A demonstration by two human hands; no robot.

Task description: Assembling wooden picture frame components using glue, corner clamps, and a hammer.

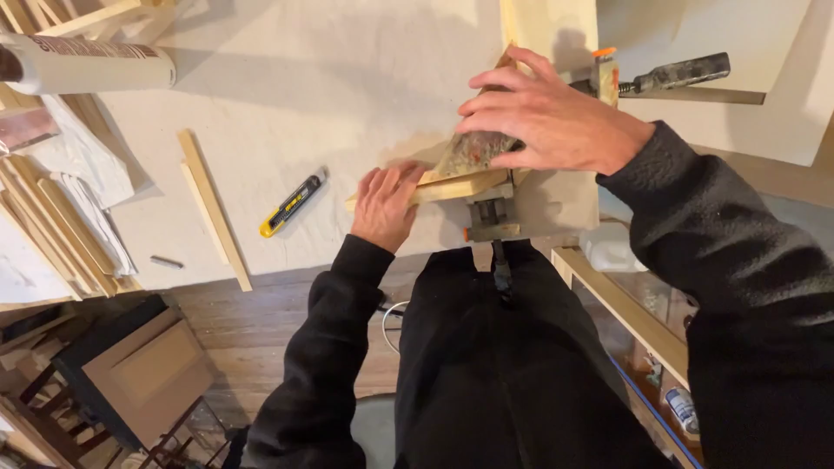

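Left hand (385,206) is lying flat, fingers together, on a wood strip (460,187) at worktop (347,87) front edge. Right hand (547,117) is pressing a triangular block (473,152) w/ fingers spread, just beside a clamp (489,217). Yellow utility knife (291,204) is lying nearby.

White cartridge tube (82,65) with brown label lying at tabletop's far left edge, small white blue-labelled bottle (683,408) low right on shelf

black long sleeves, black trousers
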